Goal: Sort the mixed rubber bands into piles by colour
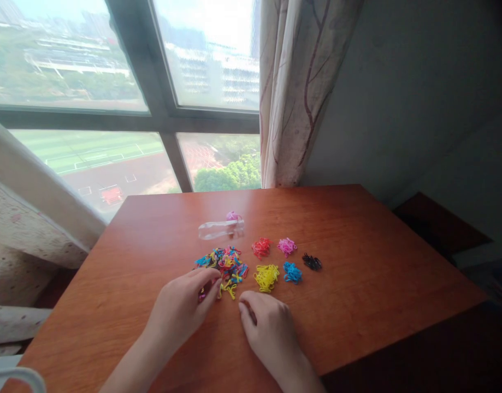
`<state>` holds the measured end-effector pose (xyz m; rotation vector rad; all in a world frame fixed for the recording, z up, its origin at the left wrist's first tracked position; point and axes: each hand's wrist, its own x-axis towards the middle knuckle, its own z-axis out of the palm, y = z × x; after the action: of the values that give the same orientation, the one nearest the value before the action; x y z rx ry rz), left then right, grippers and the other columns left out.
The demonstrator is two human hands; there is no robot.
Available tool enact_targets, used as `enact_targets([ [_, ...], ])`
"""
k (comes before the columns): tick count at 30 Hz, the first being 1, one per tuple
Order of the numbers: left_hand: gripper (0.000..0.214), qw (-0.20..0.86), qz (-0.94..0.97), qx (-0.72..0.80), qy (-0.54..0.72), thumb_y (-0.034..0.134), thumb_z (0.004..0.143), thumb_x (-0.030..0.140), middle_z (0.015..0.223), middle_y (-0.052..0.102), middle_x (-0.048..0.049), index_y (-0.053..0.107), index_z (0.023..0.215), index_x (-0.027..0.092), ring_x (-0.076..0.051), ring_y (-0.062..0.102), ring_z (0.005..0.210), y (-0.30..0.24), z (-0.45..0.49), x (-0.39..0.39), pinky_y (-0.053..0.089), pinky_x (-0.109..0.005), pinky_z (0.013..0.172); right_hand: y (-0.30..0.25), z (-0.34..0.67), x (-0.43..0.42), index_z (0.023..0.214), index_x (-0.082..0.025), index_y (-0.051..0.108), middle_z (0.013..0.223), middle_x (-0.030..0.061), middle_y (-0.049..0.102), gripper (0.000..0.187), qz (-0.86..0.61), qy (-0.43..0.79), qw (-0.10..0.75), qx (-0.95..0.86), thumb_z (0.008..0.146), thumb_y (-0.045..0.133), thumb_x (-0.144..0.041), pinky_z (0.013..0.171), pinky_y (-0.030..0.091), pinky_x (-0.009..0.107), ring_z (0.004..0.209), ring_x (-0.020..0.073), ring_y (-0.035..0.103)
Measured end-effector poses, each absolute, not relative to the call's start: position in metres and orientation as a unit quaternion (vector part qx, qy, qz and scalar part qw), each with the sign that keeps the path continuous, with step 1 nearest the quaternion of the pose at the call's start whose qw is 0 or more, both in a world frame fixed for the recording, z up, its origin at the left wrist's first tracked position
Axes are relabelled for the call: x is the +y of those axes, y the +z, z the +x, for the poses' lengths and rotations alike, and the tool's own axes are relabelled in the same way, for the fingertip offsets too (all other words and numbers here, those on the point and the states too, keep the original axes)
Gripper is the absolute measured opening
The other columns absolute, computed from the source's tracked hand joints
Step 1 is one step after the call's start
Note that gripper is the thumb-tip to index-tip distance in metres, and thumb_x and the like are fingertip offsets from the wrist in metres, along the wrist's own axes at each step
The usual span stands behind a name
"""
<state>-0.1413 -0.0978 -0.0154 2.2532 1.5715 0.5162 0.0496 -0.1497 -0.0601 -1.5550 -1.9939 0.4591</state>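
Observation:
A mixed pile of small colored rubber bands [228, 259] lies on the wooden table [369, 289]. My left hand [189, 295] reaches the pile's near edge, thumb and forefinger pinched; whatever is between them is too small to make out. Close to the yellow rubber bands [266, 278], my right hand [269, 322] rests with curled fingers, and its inside is hidden. Single-color heaps sit to the right of the mixed pile: red rubber bands [261, 247], pink rubber bands [287, 246], blue rubber bands [292, 272] and black rubber bands [312, 262].
Behind the pile lies a clear plastic bag or container [218, 230] with a pinkish-purple object [232, 216] beside it. A window [164, 120] and a patterned curtain [294, 98] stand beyond the table's far edge. A white curved object [19, 374] shows at lower left.

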Motion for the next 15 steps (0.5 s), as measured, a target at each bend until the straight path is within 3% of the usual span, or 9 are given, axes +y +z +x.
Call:
enact_targets([
  [7, 0.018, 0.194, 0.782, 0.536, 0.254, 0.049, 0.092, 0.03, 0.084, 0.073, 0.0, 0.066, 0.095, 0.024, -0.014, 0.067, 0.071, -0.046, -0.151, -0.12, 0.05, -0.022, 0.067, -0.06, 0.035, -0.143, 0.083, -0.024, 0.058, 0.073, -0.0026, 0.066, 0.01, -0.599, 0.15, 0.264, -0.741, 0.086, 0.059, -0.015, 0.059, 0.028, 0.026, 0.066, 0.0149, 0.06],
  [15, 0.02, 0.198, 0.79, 0.531, 0.234, 0.047, 0.093, 0.029, 0.082, 0.072, -0.001, 0.066, 0.093, 0.023, -0.015, 0.066, 0.069, -0.047, -0.148, -0.122, 0.051, -0.023, 0.066, -0.062, 0.035, -0.143, 0.08, -0.023, 0.057, 0.07, -0.0025, 0.063, 0.013, -0.593, 0.148, 0.287, -0.737, 0.088, 0.054, -0.014, 0.058, 0.027, 0.025, 0.062, 0.0131, 0.058],
])
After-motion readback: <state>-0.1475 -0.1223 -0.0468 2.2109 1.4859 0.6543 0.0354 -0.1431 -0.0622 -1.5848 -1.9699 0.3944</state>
